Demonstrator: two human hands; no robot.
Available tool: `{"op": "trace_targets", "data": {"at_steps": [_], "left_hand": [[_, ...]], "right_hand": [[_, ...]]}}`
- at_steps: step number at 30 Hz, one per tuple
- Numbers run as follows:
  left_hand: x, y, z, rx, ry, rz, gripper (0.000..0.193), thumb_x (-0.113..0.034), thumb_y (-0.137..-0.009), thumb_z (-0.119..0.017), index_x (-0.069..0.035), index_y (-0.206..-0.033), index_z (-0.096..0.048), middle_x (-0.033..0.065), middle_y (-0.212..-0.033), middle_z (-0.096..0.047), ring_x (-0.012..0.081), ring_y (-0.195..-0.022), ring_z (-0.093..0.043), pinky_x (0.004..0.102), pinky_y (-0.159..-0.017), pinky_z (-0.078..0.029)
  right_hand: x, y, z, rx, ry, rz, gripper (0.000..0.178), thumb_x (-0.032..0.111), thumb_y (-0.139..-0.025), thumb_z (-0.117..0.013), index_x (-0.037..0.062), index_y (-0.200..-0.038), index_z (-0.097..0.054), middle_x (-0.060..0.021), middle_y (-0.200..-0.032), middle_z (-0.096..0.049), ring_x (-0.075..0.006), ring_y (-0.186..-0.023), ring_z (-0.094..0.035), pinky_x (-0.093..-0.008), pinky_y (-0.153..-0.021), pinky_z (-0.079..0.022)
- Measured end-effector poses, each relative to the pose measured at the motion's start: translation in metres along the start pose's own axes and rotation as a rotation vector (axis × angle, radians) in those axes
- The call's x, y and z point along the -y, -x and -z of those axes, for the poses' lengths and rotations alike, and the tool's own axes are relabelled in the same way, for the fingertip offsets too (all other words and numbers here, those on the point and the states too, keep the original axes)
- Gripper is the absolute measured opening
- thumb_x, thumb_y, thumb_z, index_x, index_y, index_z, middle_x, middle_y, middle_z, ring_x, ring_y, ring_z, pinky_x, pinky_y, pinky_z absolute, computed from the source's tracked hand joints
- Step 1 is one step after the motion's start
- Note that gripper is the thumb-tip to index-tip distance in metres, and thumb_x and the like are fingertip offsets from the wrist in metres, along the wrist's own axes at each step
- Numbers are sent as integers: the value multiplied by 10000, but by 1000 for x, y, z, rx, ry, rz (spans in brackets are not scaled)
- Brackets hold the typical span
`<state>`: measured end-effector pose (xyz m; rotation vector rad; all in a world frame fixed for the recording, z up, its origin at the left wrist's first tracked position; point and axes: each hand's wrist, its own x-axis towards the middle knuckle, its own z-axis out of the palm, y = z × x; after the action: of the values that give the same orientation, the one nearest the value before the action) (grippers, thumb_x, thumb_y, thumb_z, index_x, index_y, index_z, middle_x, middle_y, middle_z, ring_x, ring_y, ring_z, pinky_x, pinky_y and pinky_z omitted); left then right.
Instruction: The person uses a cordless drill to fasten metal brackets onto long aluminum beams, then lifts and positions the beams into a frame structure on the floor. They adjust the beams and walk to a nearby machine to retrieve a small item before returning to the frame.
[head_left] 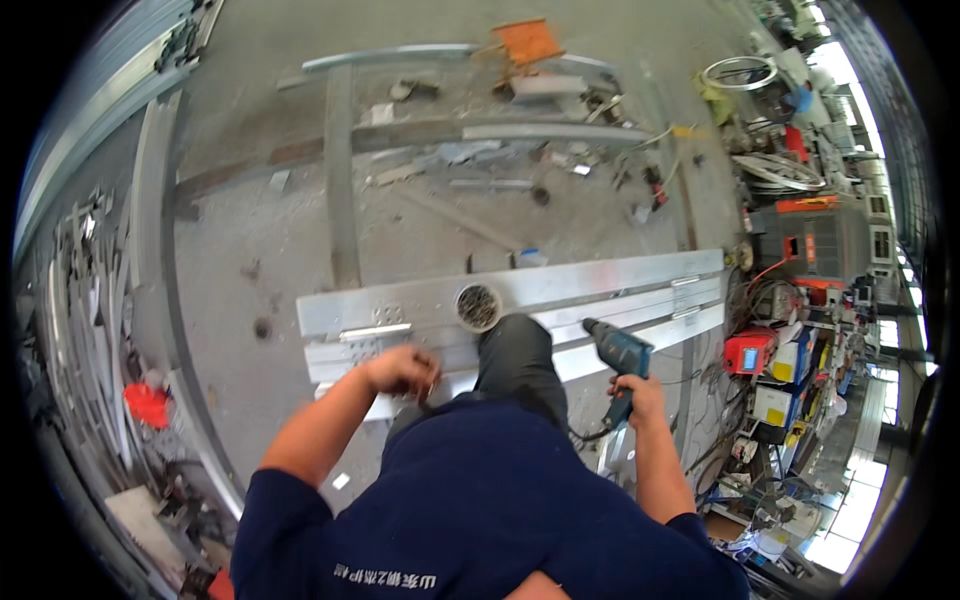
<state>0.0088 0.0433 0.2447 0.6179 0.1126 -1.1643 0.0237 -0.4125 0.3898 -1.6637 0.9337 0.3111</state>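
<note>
My right hand (641, 399) is wrapped round the handle of a teal and black power drill (624, 352), whose chuck points up and to the left above the long metal planks. A dark cord trails from the base of its grip. My left hand (404, 371) is held with curled fingers over the planks' left part, near a plate with holes; whatever it may hold is too small to tell. Between the hands, a white tub (478, 307) of small dark fasteners rests on the silvery planks (590, 283), just beyond my knee.
An orange stool (530, 42) stands at the far side near metal bars and scraps on the concrete floor. Long metal profiles (155, 190) lie on the left. At the right are a red machine (750, 352), a grey and orange cabinet (815, 243), cables and clutter.
</note>
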Motion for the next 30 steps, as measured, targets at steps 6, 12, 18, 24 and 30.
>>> {"op": "trace_targets", "data": {"at_steps": [6, 12, 18, 24, 30], "left_hand": [[54, 34, -54, -194, -431, -166, 166, -207, -953, -587, -43, -955, -609, -13, -864, -576, 84, -806, -525, 245, -726, -445], [65, 51, -71, -435, -287, -189, 99, -74, -915, -549, -20, -953, -623, 29, -849, -609, 124, -790, -567, 273, -740, -483], [55, 41, -52, -544, 388, -275, 88, -103, -859, -530, -49, -839, -597, 12, -636, -492, 132, -495, -428, 274, -480, -380], [19, 47, -73, -379, 91, -595, 266, -259, -993, -554, -10, -1022, -642, -50, -623, -419, 58, -504, -325, 228, -472, -276], [23, 70, -68, -450, -150, -607, 168, -77, -903, -675, 48, -1014, -689, -29, -671, -529, 58, -546, -417, 236, -482, -325]], "right_hand": [[36, 31, -19, 212, 95, -22, 268, 19, -672, -714, -55, -916, -634, -129, -770, -683, -174, -600, -639, -278, -548, -497], [90, 89, -40, 491, 345, 162, 352, 13, -667, -722, -27, -1009, -648, -91, -851, -700, -131, -647, -621, -273, -612, -497], [114, 134, -67, 753, 526, 378, 467, 74, -694, -706, -18, -1146, -631, -54, -885, -671, -125, -796, -596, -284, -738, -480], [110, 151, -81, 1005, 425, 310, 547, 64, -704, -705, -12, -1233, -587, -38, -961, -665, -115, -803, -593, -268, -756, -491], [110, 155, -72, 1025, 399, 168, 437, 45, -699, -710, -6, -1125, -623, -48, -870, -666, -96, -719, -592, -242, -658, -475]]}}
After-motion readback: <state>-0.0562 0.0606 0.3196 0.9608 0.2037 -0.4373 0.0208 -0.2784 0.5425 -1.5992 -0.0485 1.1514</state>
